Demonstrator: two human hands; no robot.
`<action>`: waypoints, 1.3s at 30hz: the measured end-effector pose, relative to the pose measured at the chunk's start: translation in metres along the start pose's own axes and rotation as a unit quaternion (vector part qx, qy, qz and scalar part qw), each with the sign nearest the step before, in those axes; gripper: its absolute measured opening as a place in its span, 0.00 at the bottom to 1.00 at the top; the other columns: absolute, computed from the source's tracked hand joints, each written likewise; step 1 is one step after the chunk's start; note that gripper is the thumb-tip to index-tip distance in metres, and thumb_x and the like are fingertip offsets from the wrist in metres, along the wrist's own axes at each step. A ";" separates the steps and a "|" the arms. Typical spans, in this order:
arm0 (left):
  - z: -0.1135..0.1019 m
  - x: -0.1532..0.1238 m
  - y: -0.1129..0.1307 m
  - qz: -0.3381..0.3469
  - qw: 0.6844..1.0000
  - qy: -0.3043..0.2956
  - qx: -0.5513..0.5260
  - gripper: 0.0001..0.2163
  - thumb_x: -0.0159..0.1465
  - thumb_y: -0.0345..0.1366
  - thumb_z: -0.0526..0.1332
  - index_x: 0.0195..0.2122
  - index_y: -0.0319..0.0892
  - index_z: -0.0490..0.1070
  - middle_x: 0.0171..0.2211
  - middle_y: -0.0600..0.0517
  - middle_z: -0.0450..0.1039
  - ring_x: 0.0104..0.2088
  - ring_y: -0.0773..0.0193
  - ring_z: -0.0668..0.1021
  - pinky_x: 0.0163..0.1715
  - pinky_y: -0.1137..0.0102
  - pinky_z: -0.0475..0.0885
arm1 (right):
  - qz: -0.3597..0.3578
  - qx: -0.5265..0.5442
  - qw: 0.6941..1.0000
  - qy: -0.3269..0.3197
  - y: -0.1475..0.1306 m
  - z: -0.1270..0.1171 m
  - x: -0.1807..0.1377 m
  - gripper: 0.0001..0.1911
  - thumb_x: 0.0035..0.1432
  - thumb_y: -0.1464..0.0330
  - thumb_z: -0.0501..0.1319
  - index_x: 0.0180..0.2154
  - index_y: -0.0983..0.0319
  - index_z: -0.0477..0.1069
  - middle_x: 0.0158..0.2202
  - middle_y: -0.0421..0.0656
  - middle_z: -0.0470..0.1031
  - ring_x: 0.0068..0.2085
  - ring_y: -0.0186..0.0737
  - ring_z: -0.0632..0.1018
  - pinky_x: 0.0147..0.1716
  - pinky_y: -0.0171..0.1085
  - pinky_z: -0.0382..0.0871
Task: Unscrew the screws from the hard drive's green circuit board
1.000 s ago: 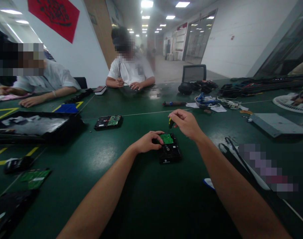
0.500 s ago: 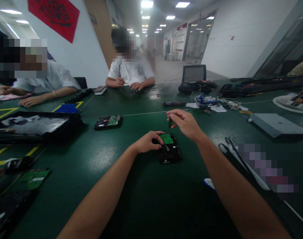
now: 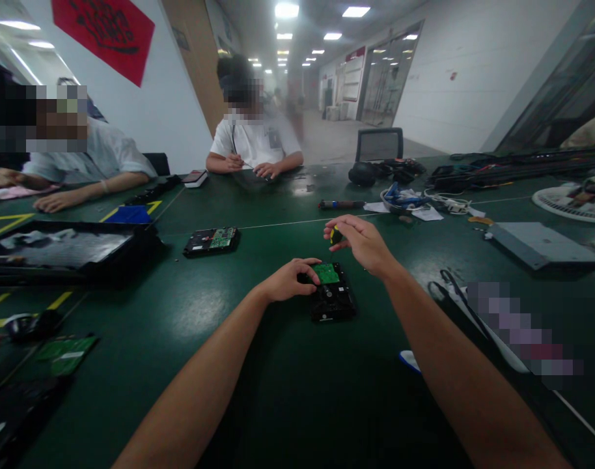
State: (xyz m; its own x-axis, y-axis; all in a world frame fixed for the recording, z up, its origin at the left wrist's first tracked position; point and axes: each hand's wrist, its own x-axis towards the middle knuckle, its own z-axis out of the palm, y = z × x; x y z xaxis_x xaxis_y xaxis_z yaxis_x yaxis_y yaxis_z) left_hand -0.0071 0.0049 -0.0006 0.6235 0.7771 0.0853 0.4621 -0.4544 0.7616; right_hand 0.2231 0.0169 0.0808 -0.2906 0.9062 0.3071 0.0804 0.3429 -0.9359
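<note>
Ceiling panels (image 3: 286, 10) light the room evenly but dimly; they bloom white and leave soft glare patches on the green table (image 3: 194, 312). The far corridor (image 3: 321, 127) is hazy. Left hand (image 3: 290, 280) and right hand (image 3: 363, 244) are sharp; wide-angle bending stretches the edges.

The hard drive (image 3: 332, 301) under my left grip (image 3: 290, 279) is black, with a bright green circuit board (image 3: 325, 273). The screwdriver (image 3: 333, 236) in my right grip (image 3: 360, 242) shows yellow and black. The surface (image 3: 288, 391) is dark green with yellow lines.
</note>
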 end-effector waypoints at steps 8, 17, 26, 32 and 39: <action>0.000 0.000 0.000 0.004 1.000 -0.004 0.000 0.10 0.57 0.38 0.69 0.40 0.45 0.80 0.68 0.48 0.65 0.67 0.49 0.68 0.68 0.53 0.55 | -0.054 -0.168 0.983 0.052 0.001 -0.003 -0.002 0.16 0.64 0.52 0.62 0.39 0.57 0.76 0.37 0.43 0.78 0.36 0.41 0.77 0.30 0.39 0.74; 0.002 0.001 -0.004 -0.005 1.000 -0.005 0.003 0.09 0.58 0.38 0.69 0.40 0.46 0.81 0.68 0.49 0.65 0.67 0.49 0.67 0.69 0.52 0.54 | -0.067 -0.226 0.968 0.086 -0.001 -0.002 -0.003 0.12 0.65 0.57 0.63 0.36 0.59 0.73 0.32 0.40 0.77 0.29 0.37 0.74 0.32 0.39 0.66; 0.001 0.001 -0.001 0.013 1.000 0.003 -0.008 0.09 0.58 0.37 0.69 0.40 0.45 0.81 0.68 0.47 0.65 0.67 0.49 0.68 0.69 0.52 0.55 | -0.028 -0.136 0.990 0.007 -0.002 0.002 -0.004 0.19 0.70 0.53 0.55 0.49 0.57 0.76 0.44 0.44 0.80 0.27 0.34 0.75 0.24 0.37 0.69; 0.000 0.001 0.002 0.014 1.000 0.000 -0.009 0.09 0.57 0.36 0.69 0.39 0.44 0.81 0.68 0.46 0.65 0.67 0.49 0.68 0.69 0.53 0.55 | -0.045 -0.110 0.992 0.031 0.010 0.003 -0.001 0.15 0.67 0.57 0.59 0.51 0.55 0.67 0.46 0.45 0.78 0.28 0.34 0.77 0.24 0.37 0.73; 0.000 0.001 0.001 0.002 1.000 -0.001 -0.003 0.10 0.57 0.37 0.69 0.40 0.45 0.81 0.68 0.47 0.65 0.67 0.48 0.68 0.69 0.53 0.55 | -0.076 -0.158 0.984 0.037 0.006 0.004 -0.004 0.13 0.68 0.56 0.59 0.48 0.55 0.65 0.46 0.45 0.78 0.30 0.36 0.78 0.30 0.39 0.74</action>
State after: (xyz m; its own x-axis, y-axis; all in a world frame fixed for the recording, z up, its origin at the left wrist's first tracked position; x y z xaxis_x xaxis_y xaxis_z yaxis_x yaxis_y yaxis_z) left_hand -0.0063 0.0051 -0.0002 0.6266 0.7746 0.0863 0.4558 -0.4540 0.7656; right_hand 0.2210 0.0148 0.0730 -0.2520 0.8503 0.4620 0.3365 0.5246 -0.7820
